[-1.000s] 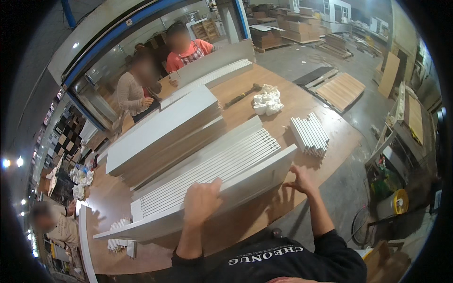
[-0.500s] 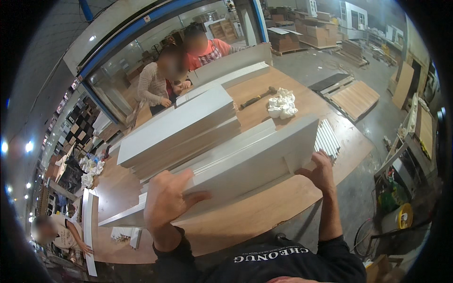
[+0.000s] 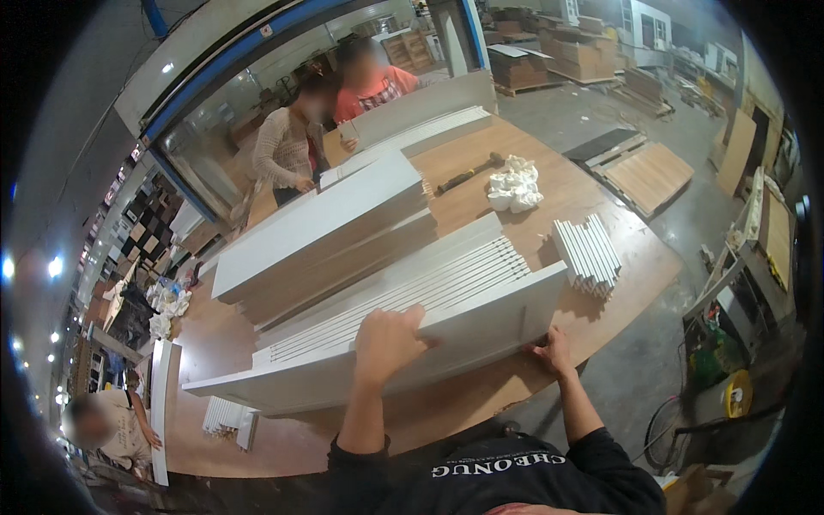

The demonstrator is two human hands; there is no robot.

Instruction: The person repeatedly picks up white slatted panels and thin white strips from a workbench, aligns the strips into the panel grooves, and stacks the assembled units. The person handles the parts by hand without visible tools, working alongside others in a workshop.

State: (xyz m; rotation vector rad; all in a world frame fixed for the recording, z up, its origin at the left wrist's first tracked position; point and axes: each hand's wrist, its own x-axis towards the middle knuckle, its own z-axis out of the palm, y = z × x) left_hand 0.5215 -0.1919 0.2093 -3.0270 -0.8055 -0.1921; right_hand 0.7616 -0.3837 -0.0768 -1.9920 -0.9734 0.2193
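A long white panel [image 3: 463, 352] stands on its edge at the near side of the table, slightly tilted. My left hand [image 3: 384, 342] grips its top edge near the middle, thumb over the near face. Lower at the right end, my right hand [image 3: 554, 352] is closed round the panel's bottom edge, its fingers partly hidden. Right behind this panel, several similar panels [image 3: 403, 300] stand on edge in a tight row. A neat bundle of white strips [image 3: 588, 256] lies just beyond the right end.
A stack of white panels [image 3: 318, 227] lies across the wooden table [image 3: 631, 296], near a hammer [image 3: 469, 174] and crumpled white wrapping [image 3: 515, 184]. More strips [image 3: 227, 416] lie at the near left. Two co-workers [image 3: 287, 146] stand across the table; another [image 3: 116, 429] holds a panel at left.
The panel has come down and toward me, uncovering the row behind it and the strip bundle. My left hand has shifted right along the top edge; my right hand has moved lower.
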